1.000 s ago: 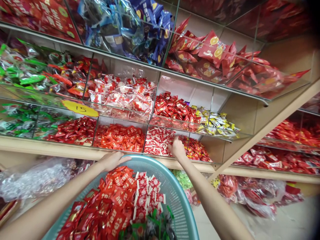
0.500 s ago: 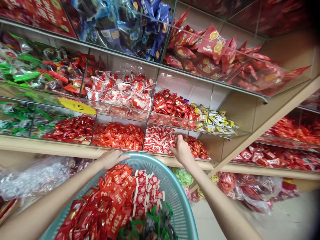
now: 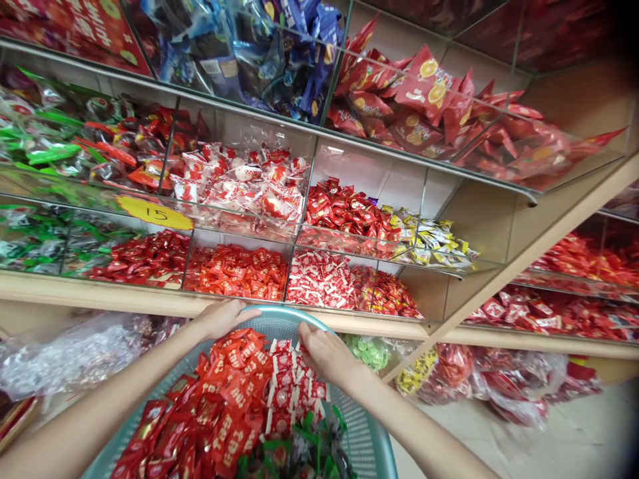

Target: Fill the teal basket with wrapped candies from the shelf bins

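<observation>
A teal plastic basket [image 3: 367, 436] holds separate heaps of wrapped sweets: orange-red packets [image 3: 234, 392], darker red packets [image 3: 154, 432], red-and-white wrapped candies [image 3: 282, 382] and green-and-dark wrapped pieces [image 3: 294, 446]. On its far rim lies my left hand [image 3: 224, 319], fingers closed over the edge against the shelf. My right hand [image 3: 322, 349] is inside the far right part of the basket, just over the red-and-white candies. Its fingers are bent together and point down; whatever they hold is hidden.
Ahead stands a wooden shelf [image 3: 124, 296] with clear-walled bins of sweets, among them a red-and-white candy bin [image 3: 322, 279]. A yellow tag [image 3: 154, 211] reads 15. Plastic bags of sweets [image 3: 492, 382] lie below at right, and a clear bag [image 3: 80, 352] at left.
My right hand has left the red-and-white candy bin and come down and left into the basket. My left hand stays on the rim.
</observation>
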A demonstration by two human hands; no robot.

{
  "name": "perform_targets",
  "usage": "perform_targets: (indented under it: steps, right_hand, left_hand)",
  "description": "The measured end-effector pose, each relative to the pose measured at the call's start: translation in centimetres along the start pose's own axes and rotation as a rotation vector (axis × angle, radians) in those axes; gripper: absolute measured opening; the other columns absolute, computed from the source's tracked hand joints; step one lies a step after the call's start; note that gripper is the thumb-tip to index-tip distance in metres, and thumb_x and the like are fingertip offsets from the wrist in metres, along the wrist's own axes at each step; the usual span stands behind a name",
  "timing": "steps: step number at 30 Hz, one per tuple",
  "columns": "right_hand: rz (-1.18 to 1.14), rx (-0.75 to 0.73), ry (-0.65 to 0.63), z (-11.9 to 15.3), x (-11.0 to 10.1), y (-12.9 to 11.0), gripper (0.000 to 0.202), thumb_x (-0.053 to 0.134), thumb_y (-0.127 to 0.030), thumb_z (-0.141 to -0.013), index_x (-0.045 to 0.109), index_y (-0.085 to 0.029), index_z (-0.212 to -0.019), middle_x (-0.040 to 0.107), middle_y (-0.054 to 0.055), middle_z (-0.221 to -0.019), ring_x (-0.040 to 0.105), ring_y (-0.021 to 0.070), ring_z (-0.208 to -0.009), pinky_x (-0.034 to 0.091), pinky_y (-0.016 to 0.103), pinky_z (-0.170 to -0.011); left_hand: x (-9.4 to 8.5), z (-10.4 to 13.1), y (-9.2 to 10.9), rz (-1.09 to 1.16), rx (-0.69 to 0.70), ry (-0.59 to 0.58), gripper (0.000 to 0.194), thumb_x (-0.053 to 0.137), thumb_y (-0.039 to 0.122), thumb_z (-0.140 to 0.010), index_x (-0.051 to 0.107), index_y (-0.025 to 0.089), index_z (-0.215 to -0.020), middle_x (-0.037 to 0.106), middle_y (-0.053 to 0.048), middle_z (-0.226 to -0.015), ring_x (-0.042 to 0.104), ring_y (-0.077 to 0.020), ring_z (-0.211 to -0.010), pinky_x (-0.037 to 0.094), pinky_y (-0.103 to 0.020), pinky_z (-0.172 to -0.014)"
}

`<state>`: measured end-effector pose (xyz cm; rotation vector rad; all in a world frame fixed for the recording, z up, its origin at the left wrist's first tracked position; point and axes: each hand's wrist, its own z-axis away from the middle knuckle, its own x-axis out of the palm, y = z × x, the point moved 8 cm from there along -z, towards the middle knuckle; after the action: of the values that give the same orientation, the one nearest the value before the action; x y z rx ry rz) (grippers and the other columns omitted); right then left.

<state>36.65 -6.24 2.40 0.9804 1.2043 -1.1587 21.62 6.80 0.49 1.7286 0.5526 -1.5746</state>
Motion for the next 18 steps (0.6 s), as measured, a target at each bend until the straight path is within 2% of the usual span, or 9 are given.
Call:
perform_targets:
  steps: [4,8,11,13,15,18]
  right_hand:
    - [0.017,0.036,0.016,0.1,-0.1,-0.1,0.024,0.049,-0.013,-0.082,0.046,-0.015,-0.106,0.063,0.011,-0.098,0.062,0.0209,-0.082,0.039,0.028,-0.065]
    - [-0.121,0.04,0.182,0.2,-2.7,1.1,0.015,0.05,-0.025,-0.086,0.046,-0.018,-0.099,0.063,0.007,-0.092,0.061,0.0185,-0.076,0.036,0.025,-0.06]
    - [-0.215,0.109,0.338,-0.2,-4.7,4.1,0.01,0.044,-0.026,-0.089,0.045,-0.019,-0.097,0.061,0.003,-0.082,0.058,0.015,-0.068,0.034,0.023,-0.059]
    - [-0.242,0.171,0.412,-0.7,-5.3,6.6,0.01,0.044,-0.024,-0.089,0.046,-0.019,-0.098,0.061,0.003,-0.081,0.057,0.0141,-0.068,0.035,0.022,-0.061]
    - [-0.225,0.205,0.455,-1.2,-5.4,8.9,0.012,0.045,-0.02,-0.087,0.049,-0.018,-0.098,0.06,0.004,-0.086,0.057,0.0146,-0.074,0.036,0.022,-0.065]
    - [-0.168,0.154,0.46,-1.9,-4.8,11.0,0.018,0.044,-0.011,-0.085,0.057,-0.016,-0.096,0.059,0.007,-0.096,0.056,0.0162,-0.089,0.038,0.023,-0.074]
  left_hand:
    - [-0.2,0.1,0.1,0.008,-0.008,0.014,0.064,0.019,0.068,-0.084,0.059,0.02,-0.071,0.068,-0.009,-0.077,0.063,-0.0238,-0.072,0.042,-0.03,-0.068]
    - [-0.5,0.2,0.2,0.024,-0.019,0.021,0.061,0.023,0.067,-0.083,0.06,0.02,-0.069,0.067,-0.008,-0.074,0.063,-0.0216,-0.07,0.041,-0.028,-0.066]
    - [-0.6,0.2,0.3,0.032,-0.023,0.024,0.06,0.025,0.066,-0.083,0.06,0.02,-0.068,0.068,-0.007,-0.073,0.063,-0.0208,-0.07,0.041,-0.026,-0.066]
    - [-0.7,0.3,0.3,0.026,-0.019,0.029,0.061,0.024,0.066,-0.084,0.06,0.02,-0.067,0.068,-0.008,-0.074,0.063,-0.0214,-0.07,0.041,-0.027,-0.066]
    - [-0.7,0.3,0.4,0.023,-0.014,0.027,0.063,0.022,0.067,-0.084,0.06,0.02,-0.067,0.068,-0.008,-0.073,0.063,-0.0223,-0.07,0.041,-0.027,-0.065]
    - [-0.4,0.2,0.3,0.036,-0.011,0.009,0.064,0.02,0.067,-0.084,0.059,0.02,-0.066,0.067,-0.008,-0.069,0.063,-0.0218,-0.067,0.04,-0.027,-0.064]
